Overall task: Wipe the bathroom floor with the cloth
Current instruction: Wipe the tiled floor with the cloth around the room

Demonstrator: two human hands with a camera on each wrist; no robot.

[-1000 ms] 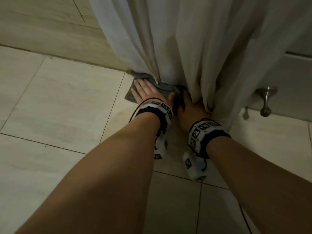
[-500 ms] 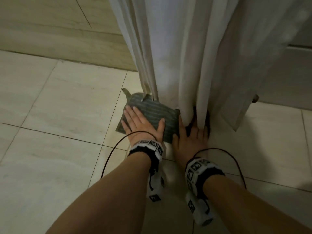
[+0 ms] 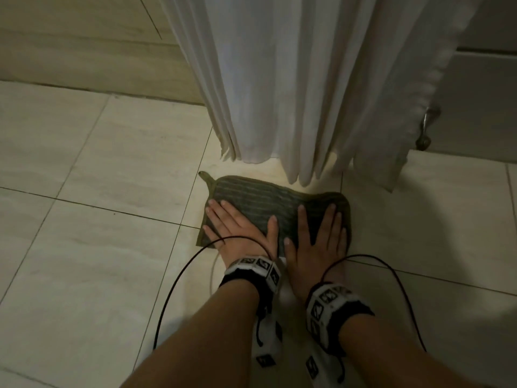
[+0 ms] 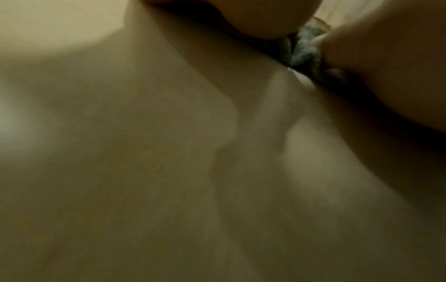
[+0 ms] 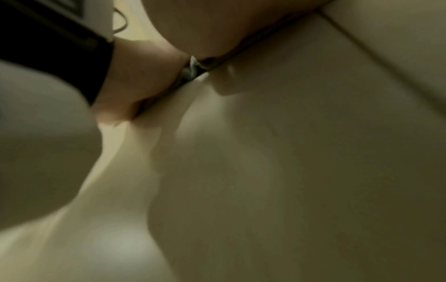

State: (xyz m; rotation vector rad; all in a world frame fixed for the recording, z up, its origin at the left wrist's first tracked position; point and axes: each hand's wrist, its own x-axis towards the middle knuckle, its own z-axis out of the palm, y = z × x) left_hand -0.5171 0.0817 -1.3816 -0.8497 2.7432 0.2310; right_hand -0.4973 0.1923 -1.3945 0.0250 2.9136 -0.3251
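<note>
1. Clearly mid-wipe: the cloth [image 3: 275,203] lies spread flat on the floor [image 3: 112,169], just before the curtain [image 3: 293,79] hem.
2. Left hand [image 3: 240,228] and right hand [image 3: 317,242] press it with flat, straight fingers, gripping nothing.
3. How much tile is already wiped cannot be told; no wet trail shows.
4. No brand or readable writing appears; the wristbands [image 3: 253,270] bear only square black-and-white markers.
</note>
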